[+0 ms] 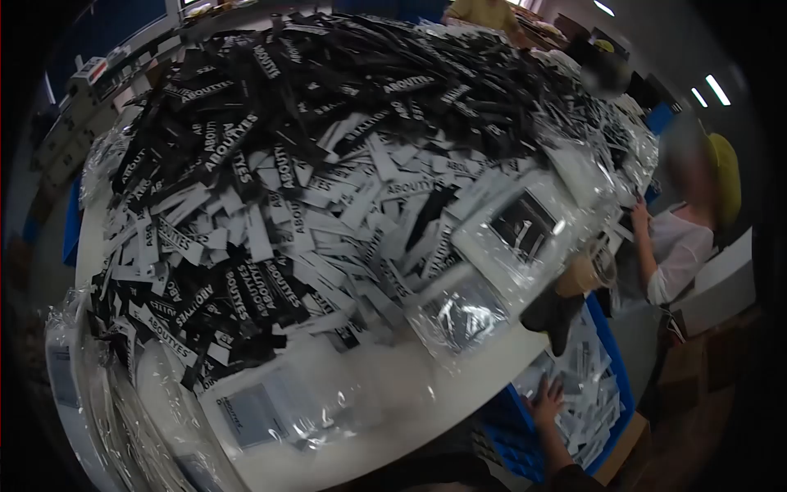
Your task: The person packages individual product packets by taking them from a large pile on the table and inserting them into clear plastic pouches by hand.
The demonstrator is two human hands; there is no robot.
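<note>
My right hand [548,403] reaches down into a blue crate [605,326] at the lower right. Its fingers are spread and rest on or just above the small white packets [589,410] inside; nothing is visibly gripped. My left hand is not in view. Left of the crate is the white table [443,394], heaped with black strips [254,287] and white strips [328,275], many printed with lettering. Near its front edge lies a clear plastic bag with a grey printed panel [250,414].
More clear bags [463,316] line the table's right side, one showing a dark panel [529,225]. A brownish cup-like thing [584,272] stands near the right edge. A co-worker [680,246] is at the right; another person [484,12] is at the far end. Plastic sleeves [115,410] hang at the left.
</note>
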